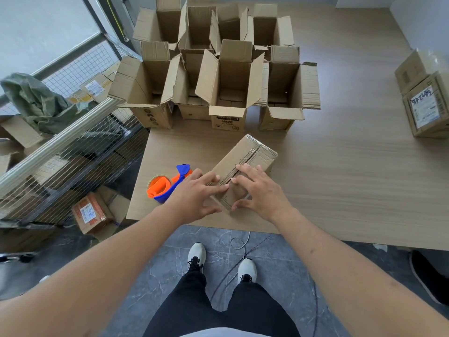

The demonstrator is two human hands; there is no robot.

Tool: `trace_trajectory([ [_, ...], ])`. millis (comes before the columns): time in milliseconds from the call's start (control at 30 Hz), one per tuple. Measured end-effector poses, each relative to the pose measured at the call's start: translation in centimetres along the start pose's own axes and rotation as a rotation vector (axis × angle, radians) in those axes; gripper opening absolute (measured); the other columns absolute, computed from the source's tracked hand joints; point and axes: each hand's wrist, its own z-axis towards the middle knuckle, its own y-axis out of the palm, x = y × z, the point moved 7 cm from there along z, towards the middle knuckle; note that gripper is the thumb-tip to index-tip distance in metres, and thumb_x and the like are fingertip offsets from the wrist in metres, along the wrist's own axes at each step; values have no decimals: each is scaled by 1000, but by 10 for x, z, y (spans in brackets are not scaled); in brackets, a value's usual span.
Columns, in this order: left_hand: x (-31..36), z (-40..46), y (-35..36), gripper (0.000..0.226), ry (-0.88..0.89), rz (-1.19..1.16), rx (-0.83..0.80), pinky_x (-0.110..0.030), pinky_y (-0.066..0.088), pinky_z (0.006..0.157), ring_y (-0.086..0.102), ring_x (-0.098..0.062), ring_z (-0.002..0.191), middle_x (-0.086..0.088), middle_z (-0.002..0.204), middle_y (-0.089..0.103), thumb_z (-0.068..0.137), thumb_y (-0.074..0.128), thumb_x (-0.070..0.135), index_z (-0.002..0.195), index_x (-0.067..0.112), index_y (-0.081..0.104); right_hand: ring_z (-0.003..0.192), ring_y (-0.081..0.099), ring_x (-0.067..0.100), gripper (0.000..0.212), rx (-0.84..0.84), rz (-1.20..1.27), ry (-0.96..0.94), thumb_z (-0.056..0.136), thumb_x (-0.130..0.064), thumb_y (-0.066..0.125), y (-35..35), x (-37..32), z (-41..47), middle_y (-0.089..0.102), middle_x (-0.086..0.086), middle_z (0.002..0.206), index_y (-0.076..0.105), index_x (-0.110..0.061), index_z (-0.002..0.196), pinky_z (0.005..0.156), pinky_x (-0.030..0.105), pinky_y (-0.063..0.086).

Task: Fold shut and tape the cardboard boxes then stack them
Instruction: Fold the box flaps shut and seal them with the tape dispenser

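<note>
1. While both hands press the top flaps down, the box [245, 166] lies on the table [352, 181] right under them; the left hand [194, 193] and right hand [257, 190] rest flat, fingers spread and gripping nothing.
2. Just left of the left hand sits the tape dispenser [167, 184], untouched.
3. To do this well, I judge one palm should keep the seam tight while the other fetches the tape.
4. Beyond the fingertips, open boxes [228, 86] wait.
</note>
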Motion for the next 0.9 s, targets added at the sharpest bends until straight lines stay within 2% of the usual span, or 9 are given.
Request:
trace_trajectory([
  [100,4,6,1,56,33,28,70,-40,57,73,56,-30,77,-6,106,69,66,96,38,117,24,78,155,21,23,75,-29,1,-8,74,-57,80,2,4,1,32,0,164,58,-20,136,128,39,5],
  [267,9,4,4,48,49,21,177,-42,56,72,55,-32,75,-9,104,69,74,90,41,116,21,78,157,11,21,90,-52,-63,1,71,-76,65,4,1,-4,20,1,169,48,-22,141,129,43,8],
  [333,13,6,6,46,44,-22,168,-42,56,70,55,-32,75,-9,101,67,76,88,41,116,20,78,157,11,23,87,-58,-77,12,70,-63,76,7,-3,-2,21,3,168,47,-17,138,129,42,10],
  [433,10,5,6,49,86,-85,116,-41,58,70,60,-31,83,-7,106,67,73,92,27,119,17,76,158,7,20,87,-112,-122,-6,71,-45,86,8,-2,1,14,2,170,43,-15,141,129,36,7],
  [600,-4,3,-1,43,205,-67,90,-44,59,87,65,-31,103,-5,117,69,78,89,14,119,14,76,157,-2,14,87,-214,-93,-40,82,-37,83,3,6,6,4,-4,172,35,-16,152,126,29,-2],
  [733,-4,5,1,32,239,-82,181,-43,61,85,69,-31,106,-6,112,72,80,85,5,111,13,78,157,-4,12,101,-237,-57,-14,80,-26,85,4,9,8,4,-4,171,23,-13,159,121,24,-7],
  [900,-2,0,4,35,207,-159,229,-45,61,90,70,-37,108,-10,110,73,77,86,-1,110,7,79,156,-4,11,110,-250,-68,0,80,-25,85,5,11,10,6,-4,171,14,-13,162,120,21,-9],
])
